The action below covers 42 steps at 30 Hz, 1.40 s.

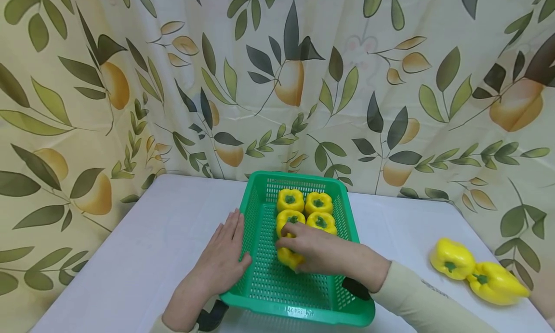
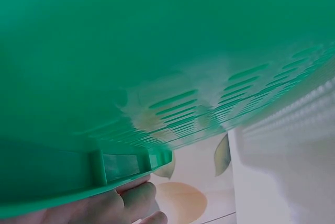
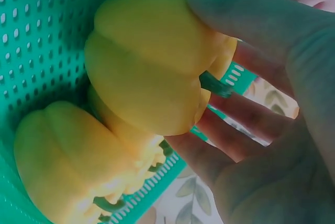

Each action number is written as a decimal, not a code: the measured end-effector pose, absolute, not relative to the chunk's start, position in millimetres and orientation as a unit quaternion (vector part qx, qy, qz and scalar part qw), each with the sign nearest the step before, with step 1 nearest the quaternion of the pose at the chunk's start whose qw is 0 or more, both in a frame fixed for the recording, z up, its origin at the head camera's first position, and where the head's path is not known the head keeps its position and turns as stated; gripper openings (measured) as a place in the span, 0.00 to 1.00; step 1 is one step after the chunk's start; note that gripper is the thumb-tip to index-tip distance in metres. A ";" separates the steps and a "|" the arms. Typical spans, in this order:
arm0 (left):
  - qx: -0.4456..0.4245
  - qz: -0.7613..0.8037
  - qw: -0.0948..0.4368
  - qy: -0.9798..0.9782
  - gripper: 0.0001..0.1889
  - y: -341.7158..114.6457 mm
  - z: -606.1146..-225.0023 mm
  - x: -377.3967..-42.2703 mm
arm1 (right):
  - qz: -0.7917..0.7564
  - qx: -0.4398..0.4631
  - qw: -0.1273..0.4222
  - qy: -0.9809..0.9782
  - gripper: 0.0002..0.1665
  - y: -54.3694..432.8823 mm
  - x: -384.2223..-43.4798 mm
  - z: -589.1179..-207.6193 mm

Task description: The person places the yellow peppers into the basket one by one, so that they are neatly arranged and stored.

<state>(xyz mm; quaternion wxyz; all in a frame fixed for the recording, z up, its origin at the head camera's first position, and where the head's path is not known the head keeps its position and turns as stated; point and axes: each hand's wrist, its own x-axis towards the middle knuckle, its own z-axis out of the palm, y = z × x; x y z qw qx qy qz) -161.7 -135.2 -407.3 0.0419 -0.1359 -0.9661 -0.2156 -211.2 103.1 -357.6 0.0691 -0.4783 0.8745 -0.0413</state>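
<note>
Gripped a yellow pepper point(image 3: 141, 67) with the curled right hand point(image 1: 318, 248) inside a green basket point(image 1: 269, 306); rested the straight-fingered left hand point(image 1: 223, 263) against its left side.

you face cream curtain point(image 1: 277, 111) hung in soft folds, printed with green and dark grey leaves, orange-yellow fruit. it spreads to your left and right. below you, white-topped table point(image 1: 173, 227), far edge close to curtain. light looks soft, fairly even across both.
</note>
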 end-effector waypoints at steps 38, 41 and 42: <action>-0.128 -0.221 0.038 -0.966 0.40 -135.0 -405.3 -160.8 | -0.113 -0.409 -0.004 0.905 0.24 158.7 -209.7 -330.6; -0.127 -0.221 0.036 -0.966 0.40 -134.7 -405.7 -161.4 | -0.125 -0.382 -0.028 0.915 0.25 173.2 -208.7 -326.1; -0.127 -0.222 0.034 -0.966 0.40 -134.6 -405.6 -161.5 | -0.127 -0.371 -0.034 0.919 0.26 178.1 -208.5 -324.6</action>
